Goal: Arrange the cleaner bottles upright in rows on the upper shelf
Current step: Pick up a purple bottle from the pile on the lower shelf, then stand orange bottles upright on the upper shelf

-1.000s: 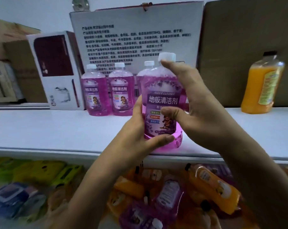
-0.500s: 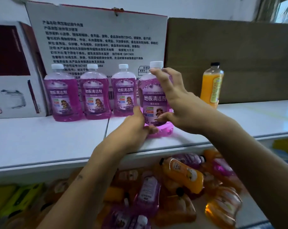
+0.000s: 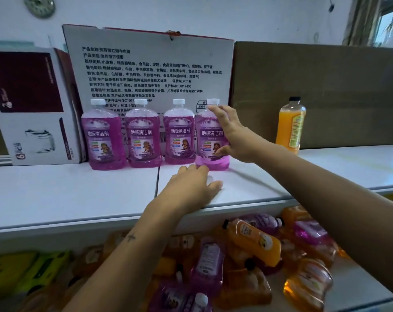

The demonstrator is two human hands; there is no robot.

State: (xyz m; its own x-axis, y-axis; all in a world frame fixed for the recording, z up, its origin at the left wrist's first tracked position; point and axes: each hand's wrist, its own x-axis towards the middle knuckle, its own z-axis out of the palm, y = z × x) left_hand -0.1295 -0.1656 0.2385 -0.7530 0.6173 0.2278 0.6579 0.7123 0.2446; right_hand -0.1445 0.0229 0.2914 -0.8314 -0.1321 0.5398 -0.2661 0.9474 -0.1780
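Three purple floor-cleaner bottles (image 3: 142, 140) with white caps stand upright side by side at the back of the white upper shelf (image 3: 67, 194). One more purple bottle (image 3: 208, 140) stands at the right end of that row, its base on the shelf. My right hand (image 3: 236, 138) holds it from the right, thumb on the lower label and forefinger up by the cap. My left hand (image 3: 191, 188) rests flat on the shelf just in front of that bottle, holding nothing.
An orange bottle (image 3: 291, 124) stands upright further right on the shelf. Behind the row are a white printed carton (image 3: 146, 68), a brown cardboard box (image 3: 326, 86) and a white-and-maroon box (image 3: 29, 109). Several orange and purple bottles (image 3: 254, 242) lie jumbled on the lower shelf.
The purple bottle moved back from the shelf's front into the row's right end. My left hand let go of it and dropped flat onto the shelf.
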